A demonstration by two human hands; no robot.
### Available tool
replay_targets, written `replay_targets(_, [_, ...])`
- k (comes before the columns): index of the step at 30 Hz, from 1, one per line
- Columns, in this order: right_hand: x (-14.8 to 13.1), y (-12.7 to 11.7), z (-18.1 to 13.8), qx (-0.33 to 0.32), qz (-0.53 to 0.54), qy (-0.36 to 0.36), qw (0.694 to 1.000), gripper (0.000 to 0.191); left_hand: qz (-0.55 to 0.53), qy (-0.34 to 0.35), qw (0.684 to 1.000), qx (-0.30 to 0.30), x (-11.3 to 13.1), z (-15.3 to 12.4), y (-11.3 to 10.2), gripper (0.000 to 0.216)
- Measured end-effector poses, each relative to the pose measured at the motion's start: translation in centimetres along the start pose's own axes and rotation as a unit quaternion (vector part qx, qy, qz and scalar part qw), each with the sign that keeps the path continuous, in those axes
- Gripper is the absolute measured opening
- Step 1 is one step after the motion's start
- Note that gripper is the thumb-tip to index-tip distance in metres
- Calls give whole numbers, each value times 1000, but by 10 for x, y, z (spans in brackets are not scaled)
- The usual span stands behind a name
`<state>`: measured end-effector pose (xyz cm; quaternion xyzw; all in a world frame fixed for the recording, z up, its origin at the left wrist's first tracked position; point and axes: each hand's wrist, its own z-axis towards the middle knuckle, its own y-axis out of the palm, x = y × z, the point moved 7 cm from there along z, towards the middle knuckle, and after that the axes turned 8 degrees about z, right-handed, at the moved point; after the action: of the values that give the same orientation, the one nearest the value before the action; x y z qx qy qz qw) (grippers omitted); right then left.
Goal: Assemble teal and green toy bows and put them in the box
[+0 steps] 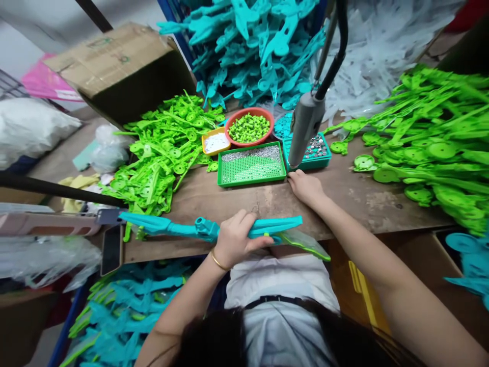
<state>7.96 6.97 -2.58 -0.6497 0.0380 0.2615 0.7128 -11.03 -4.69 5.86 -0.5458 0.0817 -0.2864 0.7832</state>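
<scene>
My left hand (235,238) is closed around a long teal plastic toy piece (191,227) that lies along the near edge of the wooden table (344,199). A thin green part (305,243) sticks out under its right end. My right hand (305,186) rests on the table with its fingers curled, right below the tip of a grey hanging screwdriver (305,130) and beside a green tray of small screws (252,164). Whether it holds anything is hidden.
A red bowl of green pegs (249,126), a yellow dish (216,141) and a teal tray of metal parts (315,150) stand behind the tray. Green parts are heaped left (160,148) and right (435,137), teal parts (252,46) at the back. A cardboard box (122,71) stands far left.
</scene>
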Motion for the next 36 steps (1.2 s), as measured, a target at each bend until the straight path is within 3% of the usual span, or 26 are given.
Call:
replay_targets(3, [8,-3,-1,31,-7,21,999,36,-26,-14,999,-23,-3,3,-1,61])
replay_targets(6, [20,-21,11,103,12,52,993,35,-48,-22,998,-36,-6,7,1,56])
replay_targets(11, [28,-60,15,157,169,58,971,35,-67,-49,996,12,-15,17,-5,46])
replay_targets(13, [25,-64,-6,121,259,69,956,38,-73,-69,995,25,-20,21,-7,42])
replay_targets(17, [-7,-42,-61,-78,340,-12,937,48,-74,-96,992,36,-29,28,-9,36])
replay_targets(20, [-14,-30,-87,-87,352,3,932,54,-61,-87,993,52,-30,31,-12,39])
replay_targets(23, [-16,-27,-95,-84,383,25,920,54,-52,-45,997,20,-24,35,-13,45])
replay_targets(25, [-23,-22,-97,-145,440,40,885,58,-51,-27,998,-18,-22,38,-13,45])
replay_targets(27, [-30,-17,-101,-211,513,75,829,61,-50,-28,997,-50,-24,42,-14,45])
replay_targets(30, [-38,-14,-103,-223,580,120,775,64,-49,-40,994,-88,-31,46,-17,43])
replay_targets(32, [-42,-15,-104,-212,582,120,776,64,-60,-37,993,-91,-32,48,-21,43])
replay_targets(36, [-47,-24,-109,-158,527,98,830,59,-89,-54,993,-54,-31,46,-30,43])
